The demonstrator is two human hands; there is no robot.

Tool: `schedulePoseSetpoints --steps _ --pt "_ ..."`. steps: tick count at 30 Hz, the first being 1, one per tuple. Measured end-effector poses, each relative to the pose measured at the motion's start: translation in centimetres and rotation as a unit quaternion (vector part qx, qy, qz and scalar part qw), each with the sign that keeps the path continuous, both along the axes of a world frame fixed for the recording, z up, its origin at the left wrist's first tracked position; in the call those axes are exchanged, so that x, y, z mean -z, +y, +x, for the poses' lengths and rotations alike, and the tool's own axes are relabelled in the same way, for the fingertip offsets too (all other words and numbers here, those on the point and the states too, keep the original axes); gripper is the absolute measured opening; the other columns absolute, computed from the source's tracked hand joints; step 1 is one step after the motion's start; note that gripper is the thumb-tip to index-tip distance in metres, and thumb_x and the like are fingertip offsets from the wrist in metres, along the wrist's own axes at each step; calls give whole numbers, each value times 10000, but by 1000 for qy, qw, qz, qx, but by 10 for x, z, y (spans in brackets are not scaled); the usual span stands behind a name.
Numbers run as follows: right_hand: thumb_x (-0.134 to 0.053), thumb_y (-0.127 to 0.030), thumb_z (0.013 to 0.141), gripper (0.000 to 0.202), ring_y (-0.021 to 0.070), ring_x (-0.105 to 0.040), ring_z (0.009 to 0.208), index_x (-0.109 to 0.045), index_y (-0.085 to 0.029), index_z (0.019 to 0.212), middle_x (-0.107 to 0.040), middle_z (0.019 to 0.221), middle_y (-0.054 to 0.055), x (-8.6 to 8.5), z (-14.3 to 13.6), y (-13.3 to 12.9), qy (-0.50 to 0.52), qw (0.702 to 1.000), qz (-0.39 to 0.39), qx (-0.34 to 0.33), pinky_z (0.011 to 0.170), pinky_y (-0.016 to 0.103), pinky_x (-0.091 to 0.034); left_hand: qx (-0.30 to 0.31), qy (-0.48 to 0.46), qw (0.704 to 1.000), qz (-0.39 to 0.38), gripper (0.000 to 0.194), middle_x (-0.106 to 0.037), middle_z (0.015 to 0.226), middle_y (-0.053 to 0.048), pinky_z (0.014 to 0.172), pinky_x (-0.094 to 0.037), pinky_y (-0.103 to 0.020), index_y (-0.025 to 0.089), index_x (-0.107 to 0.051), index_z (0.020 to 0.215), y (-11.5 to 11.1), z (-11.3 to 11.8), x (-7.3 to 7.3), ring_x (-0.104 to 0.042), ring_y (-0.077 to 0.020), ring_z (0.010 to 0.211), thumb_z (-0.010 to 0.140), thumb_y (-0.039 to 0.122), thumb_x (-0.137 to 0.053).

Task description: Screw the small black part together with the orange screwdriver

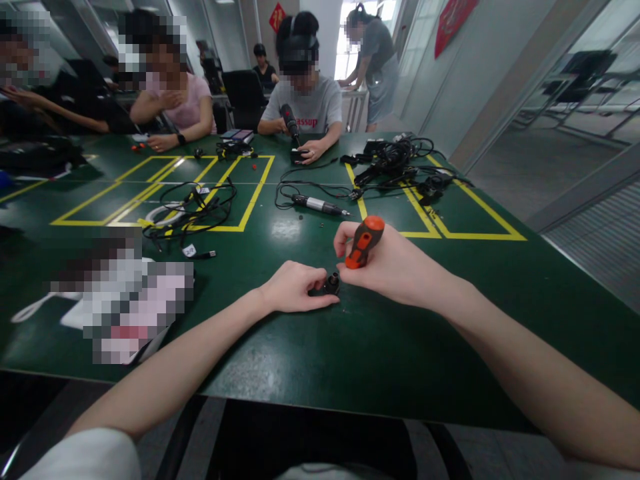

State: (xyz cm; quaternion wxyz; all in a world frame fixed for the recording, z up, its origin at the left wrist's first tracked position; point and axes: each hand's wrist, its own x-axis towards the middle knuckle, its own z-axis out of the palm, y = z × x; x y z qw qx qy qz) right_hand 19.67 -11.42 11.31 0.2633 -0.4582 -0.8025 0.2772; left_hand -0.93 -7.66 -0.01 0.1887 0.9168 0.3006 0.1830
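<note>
By the bench's near edge [280, 387], the left hand [293, 290] pinches a black part [333, 283], maybe to keep it steady; the right hand [400, 270] holds an orange tool [367, 241].

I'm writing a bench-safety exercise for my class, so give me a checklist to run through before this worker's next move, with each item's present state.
1. Left hand has its fingers around the small black part: ok.
2. Right hand grips the orange-and-black tool handle: ok.
3. Tool's working end meets the part: cannot tell; no tip can be made out.
4. Silver-and-black pen-shaped tool lies apart from both hands: ok.
5. Tangled black cables at the far right of the table are apart from both hands: ok.
</note>
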Motion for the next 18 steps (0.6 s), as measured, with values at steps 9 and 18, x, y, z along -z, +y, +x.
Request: schedulePoseSetpoints --steps 9,18 --pt "-653 -85 680 199 130 -477 553 -539 -226 762 -528 601 -73 -3 -1 -2 -17 1000 5 14 587 283 -353 -4 1 1000 -7 472 -527 578 55 548 -275 -256 200 -507 686 0 0 -1 -459 -92 501 926 575 -665" --pt "-669 -97 684 196 124 -448 563 -542 -221 767 -534 628 -66 -4 -3 -4 -38 999 -10 13 555 286 -324 2 -12 1000 -26 441 -519 594 54 557 -256 -249 193 -516 713 0 0 -2 -462 -94 518 924 555 -656"
